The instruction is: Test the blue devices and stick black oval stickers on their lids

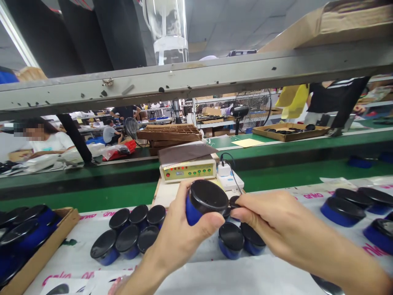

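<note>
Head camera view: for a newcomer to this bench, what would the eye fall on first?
First come the hands at centre: the left hand grips a blue cylinder with a black top, and the right hand pinches a small black piece. Around them stand more blue cylinders on a white sheet. Above, a grey metal beam crosses the view.

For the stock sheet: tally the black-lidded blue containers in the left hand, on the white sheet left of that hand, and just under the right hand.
Black-lidded blue container in the left hand: 1
Black-lidded blue containers on the white sheet, left of that hand: 6
Under the right hand: 2
Total: 9
</note>
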Available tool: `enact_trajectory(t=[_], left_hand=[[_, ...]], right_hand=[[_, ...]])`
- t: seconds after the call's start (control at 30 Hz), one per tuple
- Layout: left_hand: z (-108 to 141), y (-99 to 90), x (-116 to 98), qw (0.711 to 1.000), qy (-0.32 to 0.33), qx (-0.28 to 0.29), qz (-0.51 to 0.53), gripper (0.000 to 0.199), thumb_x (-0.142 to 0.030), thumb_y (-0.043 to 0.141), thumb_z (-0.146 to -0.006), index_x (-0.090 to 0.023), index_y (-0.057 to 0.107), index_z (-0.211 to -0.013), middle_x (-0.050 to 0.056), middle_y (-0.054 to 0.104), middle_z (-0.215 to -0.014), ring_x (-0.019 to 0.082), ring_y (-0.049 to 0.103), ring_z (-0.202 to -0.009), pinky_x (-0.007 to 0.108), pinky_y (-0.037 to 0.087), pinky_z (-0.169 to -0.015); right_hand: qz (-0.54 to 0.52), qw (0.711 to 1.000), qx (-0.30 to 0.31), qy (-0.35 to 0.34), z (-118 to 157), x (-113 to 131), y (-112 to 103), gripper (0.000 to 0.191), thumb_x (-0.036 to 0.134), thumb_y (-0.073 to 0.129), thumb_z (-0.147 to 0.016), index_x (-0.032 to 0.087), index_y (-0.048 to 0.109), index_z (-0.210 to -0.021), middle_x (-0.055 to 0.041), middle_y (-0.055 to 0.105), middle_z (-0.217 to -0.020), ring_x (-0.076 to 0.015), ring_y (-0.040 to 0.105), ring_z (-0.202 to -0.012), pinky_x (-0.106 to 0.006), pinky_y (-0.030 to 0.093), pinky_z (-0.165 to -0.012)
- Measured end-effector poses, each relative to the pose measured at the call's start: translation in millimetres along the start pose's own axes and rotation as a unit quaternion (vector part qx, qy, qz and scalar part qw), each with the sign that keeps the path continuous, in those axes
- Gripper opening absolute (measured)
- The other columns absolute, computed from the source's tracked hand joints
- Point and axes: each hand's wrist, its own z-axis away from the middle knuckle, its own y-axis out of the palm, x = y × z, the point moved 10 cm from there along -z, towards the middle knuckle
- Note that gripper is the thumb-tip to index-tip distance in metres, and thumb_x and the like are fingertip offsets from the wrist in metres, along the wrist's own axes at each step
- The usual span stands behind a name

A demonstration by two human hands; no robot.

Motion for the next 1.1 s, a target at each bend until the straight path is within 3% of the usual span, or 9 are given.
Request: enact_trajectory(t=[0.37,0.53,0.6,0.7,0.77,0.83,0.9,1.0,1.1], left_hand=[[4,-3.6,-1,0.996,0.041,-0.030,-0.078,0.054,-0.046,0.067,-0.076,-0.029,0.042,-0.120,0.000,0.062,-0.107,0.016,0.059,-0.092,0.024,0.045,-0.082],[6,-5.8,-17,0.978,0.103,-0.037,-0.180,0.062,-0.047,0.067,-0.076,-0.028,0.036,-0.125,0.002,0.060,-0.110,0.019,0.059,-0.096,0.028,0.048,-0.084],[8,-6.1,-29,0.948,0.156,-0.049,-0.273,0.067,-0.049,0.067,-0.075,-0.026,0.036,-0.129,0.006,0.054,-0.115,0.021,0.056,-0.103,0.031,0.047,-0.090],[18,-0.1,-54,0.858,0.278,-0.095,-0.420,0.069,-0.045,0.067,-0.076,-0.018,0.039,-0.134,0.011,0.043,-0.116,0.025,0.047,-0.113,0.037,0.043,-0.098],[33,10.7,-71,0.794,0.378,-0.112,-0.463,0.058,-0.028,0.069,-0.079,-0.013,0.045,-0.129,0.009,0.042,-0.110,0.023,0.047,-0.112,0.039,0.043,-0.101],[47,21.3,-84,0.752,0.455,-0.106,-0.465,0.042,-0.010,0.067,-0.078,-0.011,0.053,-0.118,0.007,0.041,-0.106,0.021,0.048,-0.112,0.041,0.042,-0.105],[52,28.1,-90,0.734,0.484,-0.091,-0.468,0.033,-0.002,0.063,-0.077,-0.012,0.058,-0.108,0.006,0.040,-0.104,0.022,0.046,-0.116,0.043,0.043,-0.106],[52,31.8,-95,0.723,0.487,-0.081,-0.483,0.022,-0.005,0.059,-0.081,-0.015,0.062,-0.101,0.004,0.041,-0.099,0.024,0.044,-0.120,0.043,0.045,-0.104],[53,33.0,-99,0.711,0.496,-0.081,-0.492,0.017,-0.007,0.056,-0.084,-0.017,0.063,-0.096,0.003,0.042,-0.097,0.014,0.053,-0.101,0.041,0.046,-0.104]], right_hand=[[0.043,0.999,-0.033,0.007,-2,1,1,0.034,0.032,0.033,-0.097,0.021,0.039,-0.065,0.0015,0.046,-0.053,-0.0122,0.038,-0.044,-0.028,0.022,-0.048],[-0.058,0.998,-0.003,0.011,-9,-4,9,0.029,0.029,0.033,-0.096,0.021,0.046,-0.071,0.0014,0.050,-0.061,-0.0119,0.043,-0.050,-0.025,0.029,-0.050],[-0.124,0.992,0.013,0.012,-13,-9,16,0.022,0.026,0.035,-0.096,0.021,0.051,-0.081,0.0002,0.056,-0.071,-0.0124,0.050,-0.061,-0.023,0.035,-0.056],[-0.169,0.986,0.010,0.008,-19,-14,22,0.019,0.023,0.036,-0.095,0.020,0.051,-0.083,0.0000,0.056,-0.073,-0.0128,0.051,-0.065,-0.022,0.039,-0.058],[-0.176,0.984,0.000,-0.003,-22,-14,24,0.022,0.023,0.035,-0.095,0.020,0.049,-0.078,0.0006,0.055,-0.069,-0.0121,0.048,-0.060,-0.022,0.038,-0.055],[-0.182,0.983,-0.009,-0.017,-23,-11,24,0.020,0.020,0.036,-0.093,0.019,0.050,-0.079,0.0001,0.057,-0.070,-0.0122,0.049,-0.059,-0.022,0.039,-0.055],[-0.185,0.982,-0.016,-0.021,-23,-10,23,0.017,0.017,0.038,-0.090,0.019,0.050,-0.080,-0.0012,0.059,-0.073,-0.0129,0.051,-0.061,-0.023,0.040,-0.056],[-0.181,0.983,-0.018,-0.017,-22,-8,22,0.014,0.015,0.039,-0.088,0.018,0.050,-0.081,-0.0028,0.061,-0.075,-0.0137,0.053,-0.062,-0.024,0.041,-0.057],[-0.188,0.982,-0.012,-0.014,-20,-7,22,0.013,0.017,0.038,-0.090,0.018,0.050,-0.085,-0.0028,0.061,-0.078,-0.0137,0.053,-0.063,-0.024,0.042,-0.058]])
